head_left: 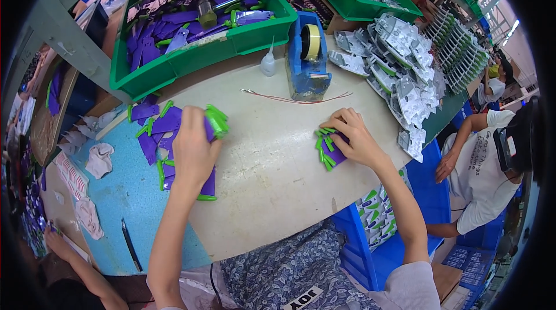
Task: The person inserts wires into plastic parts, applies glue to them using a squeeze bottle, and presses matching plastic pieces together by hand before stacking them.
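Note:
My left hand (196, 147) is closed round a stack of flat purple plastic pieces with green ends (217, 121), above a loose pile of the same kind. That pile of purple pieces (152, 145) spreads over the left of the table, partly hidden by my hand and wrist. To the right, my right hand (358, 139) has its fingers and thumb bent round a smaller bunch of purple-and-green pieces (328, 151) at the tabletop. The green ends there point toward the left and toward me.
Behind stands a green bin (202, 49) full of purple pieces, with a hammer (231, 2) across it. A blue tape dispenser (310, 72), small dropper bottle (268, 62), thin wires (295, 100), silver-grey parts (399, 67) and a pen-like tool (131, 243) lie around. A co-worker (486, 165) sits at right.

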